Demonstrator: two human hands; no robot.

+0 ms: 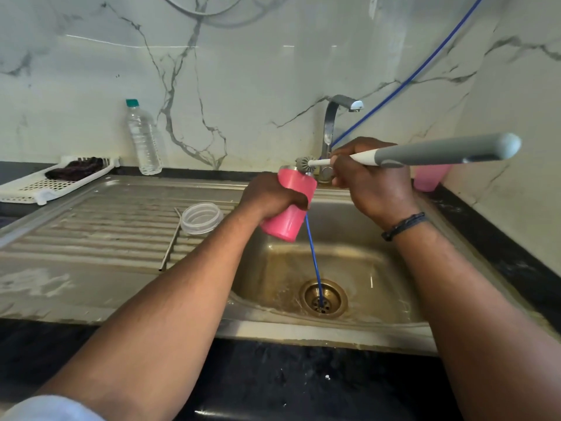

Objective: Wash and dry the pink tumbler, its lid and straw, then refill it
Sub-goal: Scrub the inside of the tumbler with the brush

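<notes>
Drain (322, 297): nearest us, at the basin floor; a thin blue tube (312, 253) runs down into it.
Sink (273, 268): wet steel, brownish film.
Straw (170, 238): metal, lying flat in the drainboard grooves, just beside the lid.
Lid (202, 218): clear plastic, resting on the drainboard, apart from the tumbler.
Left hand (267, 197): we wrap our fingers round the tumbler's middle.
Tumbler (291, 205): pink, held tilted over the basin, mouth up toward the tap (337, 117).
Right hand (368, 180): we grip the brush (425, 153) by its pale shaft; bristle head sits at the tumbler's rim.
Handling: we judge it light and rigid, slippery when wet; a full wrap at mid-body suits it best.
Beyond: bottle (143, 138) upright at the wall; white tray (45, 185) with a dark cloth (77, 170) far left.
</notes>
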